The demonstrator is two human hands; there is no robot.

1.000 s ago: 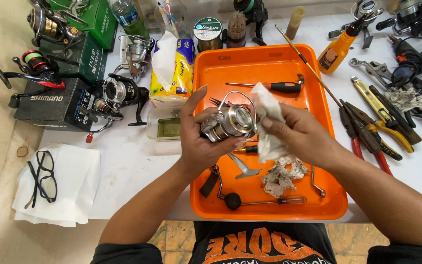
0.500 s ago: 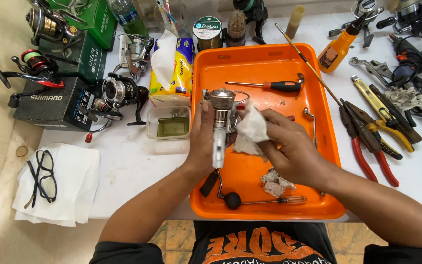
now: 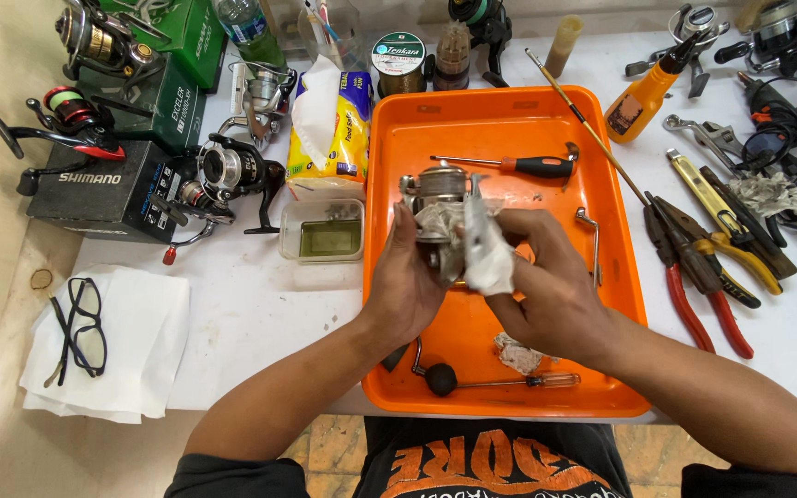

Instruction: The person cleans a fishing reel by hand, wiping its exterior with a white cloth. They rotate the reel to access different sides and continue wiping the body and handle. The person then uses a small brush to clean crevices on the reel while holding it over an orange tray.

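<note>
the left hand [image 3: 408, 281] is gripping a silver fishing reel [image 3: 437, 207] from its left side, fingers curled around the body, and is holding it just above the middle of the orange tray [image 3: 472, 120]. the right hand [image 3: 546, 277] is pinching a crumpled white tissue [image 3: 486, 249] between thumb and fingers and pressing it against the right side of the reel, so both hands are meeting around it.

a screwdriver with a red and black handle [image 3: 509, 166] is lying on the tray just beyond the reel. near the front edge of the tray a reel handle with a black knob [image 3: 440, 378] is lying beside a small clear-handled screwdriver [image 3: 528, 380], and a used wad of tissue [image 3: 518, 352] is sitting under the right wrist. a bent metal part [image 3: 590, 231] is lying on the tray's right side.

left of the tray a small clear tub [image 3: 325, 238] is sitting on the white table [image 3: 260, 314], with a yellow tissue packet [image 3: 334, 124] behind it and a black reel [image 3: 223, 175] further left. a pair of black glasses [image 3: 80, 323] is resting on a folded white cloth [image 3: 131, 369] at the table's front left. right of the tray, red-handled pliers [image 3: 703, 286] and an orange oil bottle [image 3: 643, 97] are lying well apart from the hands.
</note>
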